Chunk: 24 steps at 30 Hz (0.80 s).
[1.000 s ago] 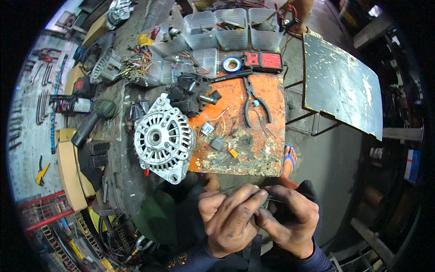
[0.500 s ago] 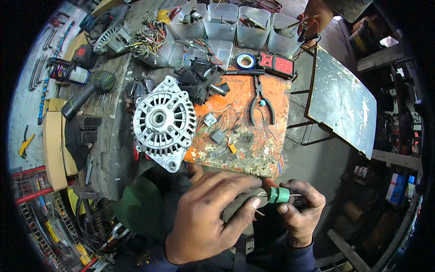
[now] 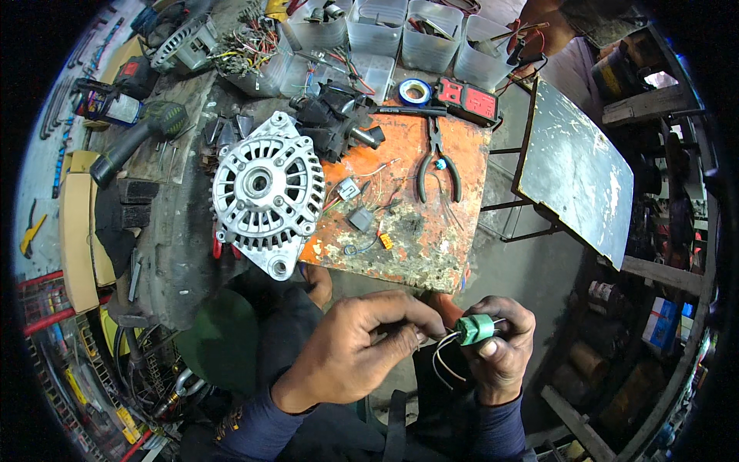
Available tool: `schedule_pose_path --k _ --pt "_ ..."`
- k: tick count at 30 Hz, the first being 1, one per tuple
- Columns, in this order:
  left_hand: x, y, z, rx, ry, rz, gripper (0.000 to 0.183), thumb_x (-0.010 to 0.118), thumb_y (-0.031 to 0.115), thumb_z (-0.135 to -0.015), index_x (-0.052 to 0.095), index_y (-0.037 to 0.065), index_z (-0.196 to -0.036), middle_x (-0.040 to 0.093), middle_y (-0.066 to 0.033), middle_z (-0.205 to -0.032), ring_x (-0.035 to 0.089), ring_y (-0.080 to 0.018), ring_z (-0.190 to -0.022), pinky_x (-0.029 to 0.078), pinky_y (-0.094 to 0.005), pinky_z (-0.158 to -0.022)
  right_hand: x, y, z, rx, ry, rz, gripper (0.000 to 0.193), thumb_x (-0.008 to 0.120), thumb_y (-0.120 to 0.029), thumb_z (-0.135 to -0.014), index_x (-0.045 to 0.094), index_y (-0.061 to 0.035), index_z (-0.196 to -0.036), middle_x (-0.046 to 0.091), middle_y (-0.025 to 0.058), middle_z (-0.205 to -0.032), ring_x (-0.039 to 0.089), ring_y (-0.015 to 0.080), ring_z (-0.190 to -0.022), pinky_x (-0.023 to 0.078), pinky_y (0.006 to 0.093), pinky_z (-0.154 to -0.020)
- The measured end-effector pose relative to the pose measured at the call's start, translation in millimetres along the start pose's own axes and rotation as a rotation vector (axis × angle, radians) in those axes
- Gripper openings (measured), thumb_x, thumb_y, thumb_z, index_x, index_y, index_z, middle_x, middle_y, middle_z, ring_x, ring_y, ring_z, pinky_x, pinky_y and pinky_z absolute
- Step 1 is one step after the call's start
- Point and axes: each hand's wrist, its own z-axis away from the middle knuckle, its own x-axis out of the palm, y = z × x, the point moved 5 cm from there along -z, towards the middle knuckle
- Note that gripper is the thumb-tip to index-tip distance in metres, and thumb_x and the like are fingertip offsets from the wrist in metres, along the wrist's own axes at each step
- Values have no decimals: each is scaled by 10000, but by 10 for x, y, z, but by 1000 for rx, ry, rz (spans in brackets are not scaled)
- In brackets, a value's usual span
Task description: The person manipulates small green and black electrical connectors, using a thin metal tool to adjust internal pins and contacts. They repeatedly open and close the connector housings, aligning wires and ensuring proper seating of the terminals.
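A green electrical connector (image 3: 475, 329) with thin wires coming out of both ends is held in front of me. My right hand (image 3: 504, 350) grips it between thumb and bent fingers. From its left end pale wires (image 3: 440, 363) curve down and hang loose. My left hand (image 3: 358, 339) is closed in a pinch at that end, thumb and forefinger on a wire; the exact contact is partly hidden by the fingers. Beyond my hands, a silver alternator (image 3: 265, 192) lies on the bench, next to an orange, worn board (image 3: 431, 254).
On the board lie black-handled pliers (image 3: 456, 181), a grey connector (image 3: 360, 219), a small orange connector (image 3: 386, 241) and blue tape (image 3: 414, 92). Behind stand clear plastic bins (image 3: 428, 46) and a red-and-black meter (image 3: 467, 100). A scratched metal panel (image 3: 577, 169) is at right.
The left fingertips have shifted from above the wires to a pinch beside the connector. Wires now hang lower and show more. The right hand's fingers have curled more around the connector.
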Motion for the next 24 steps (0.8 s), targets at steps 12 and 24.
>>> schedule_pose_path --k 12,24 --pt "-84 178 -133 65 -192 -302 155 731 144 -966 751 -8 -986 675 -76 -902 638 -187 -912 495 -347 -859 -23 -110 -44 -125 -177 212 409 925 -93 -643 794 50 -1003 767 74 -845 550 55 -589 418 227 -583" --pt "91 199 -7 57 -265 -351 172 740 40 -844 593 -5 -921 655 -124 -800 640 -178 -692 522 -346 -675 14 -252 -44 -143 -345 427 386 922 -154 -612 772 35 -913 758 111 -797 704 176 -663 523 280 -631"
